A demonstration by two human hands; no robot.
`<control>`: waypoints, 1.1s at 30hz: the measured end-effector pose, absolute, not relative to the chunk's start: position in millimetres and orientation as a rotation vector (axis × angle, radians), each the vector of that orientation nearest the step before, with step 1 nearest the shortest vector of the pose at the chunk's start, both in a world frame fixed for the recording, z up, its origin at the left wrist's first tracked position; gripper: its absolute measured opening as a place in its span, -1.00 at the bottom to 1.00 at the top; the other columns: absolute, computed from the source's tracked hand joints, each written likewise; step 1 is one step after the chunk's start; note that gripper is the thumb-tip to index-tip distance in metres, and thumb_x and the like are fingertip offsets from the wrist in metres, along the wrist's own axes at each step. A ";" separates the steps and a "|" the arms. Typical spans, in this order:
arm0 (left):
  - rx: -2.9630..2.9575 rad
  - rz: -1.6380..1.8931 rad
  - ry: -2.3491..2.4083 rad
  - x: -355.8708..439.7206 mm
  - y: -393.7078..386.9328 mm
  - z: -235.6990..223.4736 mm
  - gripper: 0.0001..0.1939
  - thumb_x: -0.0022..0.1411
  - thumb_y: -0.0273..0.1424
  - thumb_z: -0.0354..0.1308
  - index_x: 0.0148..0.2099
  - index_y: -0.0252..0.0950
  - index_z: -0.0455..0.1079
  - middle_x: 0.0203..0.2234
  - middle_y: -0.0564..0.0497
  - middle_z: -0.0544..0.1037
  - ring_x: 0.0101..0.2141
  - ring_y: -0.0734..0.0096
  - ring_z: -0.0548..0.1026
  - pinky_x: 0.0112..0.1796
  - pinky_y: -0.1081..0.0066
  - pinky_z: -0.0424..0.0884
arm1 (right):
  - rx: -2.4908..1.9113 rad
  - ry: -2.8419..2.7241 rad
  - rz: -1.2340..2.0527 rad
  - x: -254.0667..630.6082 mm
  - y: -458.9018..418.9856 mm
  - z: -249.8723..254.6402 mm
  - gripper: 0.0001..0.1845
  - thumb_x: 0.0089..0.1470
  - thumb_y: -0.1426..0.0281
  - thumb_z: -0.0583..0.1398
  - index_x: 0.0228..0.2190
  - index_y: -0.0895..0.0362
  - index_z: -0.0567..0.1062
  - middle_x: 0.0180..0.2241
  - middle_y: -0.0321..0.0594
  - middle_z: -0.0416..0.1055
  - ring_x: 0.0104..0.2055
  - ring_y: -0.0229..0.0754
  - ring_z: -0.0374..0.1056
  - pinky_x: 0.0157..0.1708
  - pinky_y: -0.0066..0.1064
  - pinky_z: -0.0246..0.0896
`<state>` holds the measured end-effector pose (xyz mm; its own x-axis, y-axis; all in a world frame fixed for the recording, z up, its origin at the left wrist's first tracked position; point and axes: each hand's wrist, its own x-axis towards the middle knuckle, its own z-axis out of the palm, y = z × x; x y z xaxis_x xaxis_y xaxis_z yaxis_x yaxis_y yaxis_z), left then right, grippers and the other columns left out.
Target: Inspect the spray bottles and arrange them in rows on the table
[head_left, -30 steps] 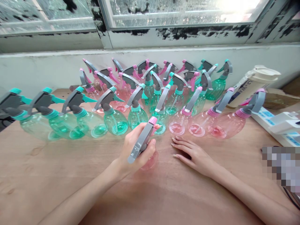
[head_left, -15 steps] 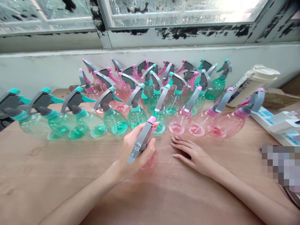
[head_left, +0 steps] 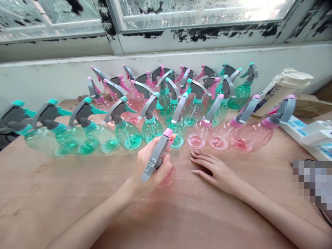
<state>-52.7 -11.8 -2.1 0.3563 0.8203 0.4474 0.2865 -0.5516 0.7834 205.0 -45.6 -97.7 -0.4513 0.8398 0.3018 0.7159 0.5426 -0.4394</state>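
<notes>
I had the left hand (head_left: pixel 142 164) gripping the pink spray bottle (head_left: pixel 157 157) mid-frame, its head slanting toward upper right; the right hand (head_left: pixel 221 174) lay loosely open, farther right.

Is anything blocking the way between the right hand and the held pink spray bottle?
Nothing visible stands between the right hand and the held pink spray bottle; wooden tabletop shows between them. The left hand covers part of the bottle, and the front row of bottles stands beyond both hands.
</notes>
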 end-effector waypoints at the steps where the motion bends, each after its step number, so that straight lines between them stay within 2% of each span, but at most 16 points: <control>1: 2.027 1.156 0.964 -53.0 -11.7 -2.4 -0.65 0.22 -0.48 0.05 0.07 -0.27 0.34 -0.02 -0.15 0.55 -0.19 0.30 0.57 -0.10 0.28 0.51 | -1.257 -2.295 0.343 204.9 -45.6 -97.4 -0.59 0.26 0.28 0.14 0.11 0.08 0.43 0.18 -0.07 0.38 0.25 0.03 0.25 0.19 0.00 0.25; 5: 2.027 1.146 0.985 -53.3 -11.8 -1.8 -0.67 0.22 -0.48 0.05 0.05 -0.28 0.35 -0.06 -0.13 0.56 -0.17 0.29 0.55 -0.08 0.27 0.49 | -1.255 -2.282 0.354 204.7 -45.5 -95.9 -0.59 0.25 0.29 0.15 0.11 0.07 0.44 0.17 -0.08 0.39 0.25 0.03 0.26 0.19 0.00 0.26; 11: 1.998 1.077 1.041 -51.4 -14.2 6.7 -0.68 0.19 -0.45 0.04 0.01 -0.24 0.35 -0.26 -0.02 0.58 -0.49 0.47 0.45 -0.23 0.34 0.50 | -1.243 -2.253 0.366 203.8 -45.8 -94.4 -0.58 0.23 0.30 0.17 0.11 0.01 0.44 0.16 -0.10 0.41 0.24 0.04 0.27 0.17 0.01 0.28; 14: 2.012 1.074 1.067 -50.5 -14.0 10.9 -0.69 0.18 -0.44 0.04 -0.01 -0.23 0.35 -0.31 0.00 0.56 -0.51 0.47 0.43 -0.29 0.35 0.49 | -1.248 -2.251 0.366 203.5 -46.1 -94.3 -0.59 0.23 0.30 0.17 0.11 0.02 0.45 0.16 -0.10 0.41 0.24 0.03 0.27 0.17 0.00 0.28; 18: 2.078 1.076 1.102 -50.5 -12.2 14.4 -0.91 0.20 -0.41 0.04 -0.24 -0.25 0.36 -0.48 0.07 0.47 -0.52 0.45 0.41 -0.38 0.40 0.42 | -1.248 -2.270 0.353 203.5 -45.2 -96.5 -0.59 0.24 0.29 0.16 0.11 0.04 0.43 0.17 -0.10 0.40 0.25 0.03 0.26 0.18 0.00 0.27; 20: 2.079 1.074 1.116 -51.0 -11.8 14.4 -0.92 0.21 -0.38 0.07 -0.34 -0.25 0.32 -0.53 0.09 0.42 -0.54 0.47 0.38 -0.43 0.43 0.37 | -1.240 -2.284 0.342 203.0 -44.8 -97.4 -0.59 0.26 0.29 0.15 0.11 0.05 0.43 0.17 -0.09 0.40 0.25 0.02 0.26 0.19 0.00 0.25; 21: 2.069 1.074 1.113 -51.2 -11.9 13.9 -0.91 0.22 -0.36 0.08 -0.32 -0.25 0.33 -0.54 0.10 0.42 -0.56 0.49 0.36 -0.45 0.44 0.35 | -1.239 -2.287 0.337 202.4 -45.0 -97.3 -0.60 0.26 0.29 0.14 0.11 0.06 0.43 0.17 -0.08 0.40 0.25 0.02 0.25 0.20 0.00 0.25; 23: 2.035 1.078 1.096 -51.3 -12.5 12.0 -0.87 0.21 -0.36 0.09 -0.20 -0.25 0.38 -0.47 0.08 0.49 -0.57 0.51 0.35 -0.47 0.46 0.35 | -1.257 -2.276 0.331 200.0 -47.1 -95.0 -0.59 0.27 0.28 0.14 0.11 0.06 0.42 0.18 -0.06 0.38 0.26 0.03 0.24 0.20 0.02 0.23; 27: 1.956 1.110 1.101 -49.1 -14.2 7.9 -0.67 0.20 -0.38 0.12 0.04 -0.20 0.35 -0.13 -0.02 0.58 -0.57 0.56 0.37 -0.40 0.43 0.41 | -1.311 -2.203 0.414 187.8 -60.0 -81.7 -0.46 0.20 0.20 0.20 0.17 0.04 0.33 0.20 -0.02 0.35 0.24 0.08 0.26 0.18 0.06 0.23; 29: 1.946 1.114 1.085 -46.8 -15.6 6.6 -0.62 0.22 -0.37 0.14 0.09 -0.19 0.31 -0.03 -0.04 0.56 -0.56 0.57 0.38 -0.37 0.42 0.42 | -1.306 -2.156 0.513 177.4 -69.1 -72.6 -0.36 0.16 0.17 0.24 0.21 0.04 0.25 0.19 0.00 0.36 0.21 0.07 0.30 0.15 0.01 0.28; 33: 1.935 1.105 1.036 -38.7 -23.7 4.3 -0.62 0.24 -0.32 0.15 0.09 -0.20 0.28 0.00 -0.08 0.52 -0.45 0.50 0.46 -0.33 0.41 0.44 | -1.240 -2.051 0.640 153.0 -85.0 -54.9 -0.15 0.03 0.12 0.33 0.24 0.04 0.14 0.18 0.05 0.33 0.20 0.13 0.30 0.14 0.01 0.27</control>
<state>-38.7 -23.7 4.3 0.3256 0.8734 0.3621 0.3045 -0.4594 0.8344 153.0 -85.0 -54.9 -0.3419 0.8981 0.2767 0.5812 0.4335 -0.6887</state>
